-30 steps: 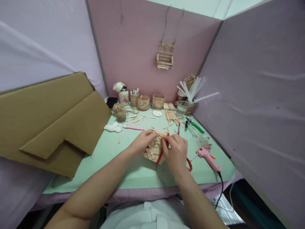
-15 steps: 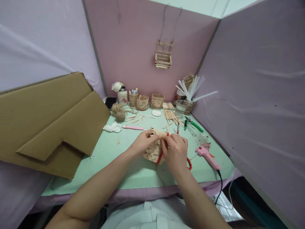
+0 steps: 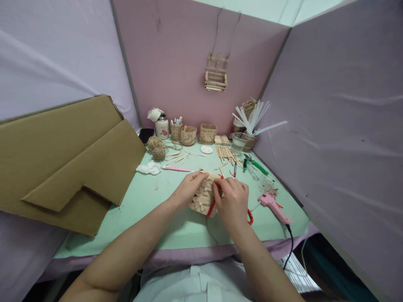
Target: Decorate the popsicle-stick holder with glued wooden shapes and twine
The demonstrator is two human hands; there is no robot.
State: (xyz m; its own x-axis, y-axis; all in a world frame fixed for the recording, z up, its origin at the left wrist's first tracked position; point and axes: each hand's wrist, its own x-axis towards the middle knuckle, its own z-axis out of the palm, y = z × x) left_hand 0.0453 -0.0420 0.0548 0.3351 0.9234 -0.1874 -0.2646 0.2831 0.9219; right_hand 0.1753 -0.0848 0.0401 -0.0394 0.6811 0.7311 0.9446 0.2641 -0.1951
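Observation:
Between my hands, over the near middle of the table, is a pale wooden craft box [image 3: 202,200] with small flower-like pieces on its side and a red strip along its edge. My left hand [image 3: 190,187] is closed on the box's upper left rim, thumb along the top. At the upper right corner, my right hand [image 3: 232,197] pinches the box by the red strip; its fingertips are partly hidden. A red scissor-like handle loop [image 3: 250,216] shows just beside my right hand, the rest covered.
A pink glue gun [image 3: 276,208] with a black cord lies at right, near green-handled pliers [image 3: 260,167]. Wooden sticks [image 3: 227,154], a twine ball [image 3: 156,147] and a water cup [image 3: 238,143] stand farther back. Large cardboard [image 3: 63,159] leans at left.
My left thumb and fingers have shifted slightly left along the box's top rim, away from my right fingers. My right hand and the box are nearly still.

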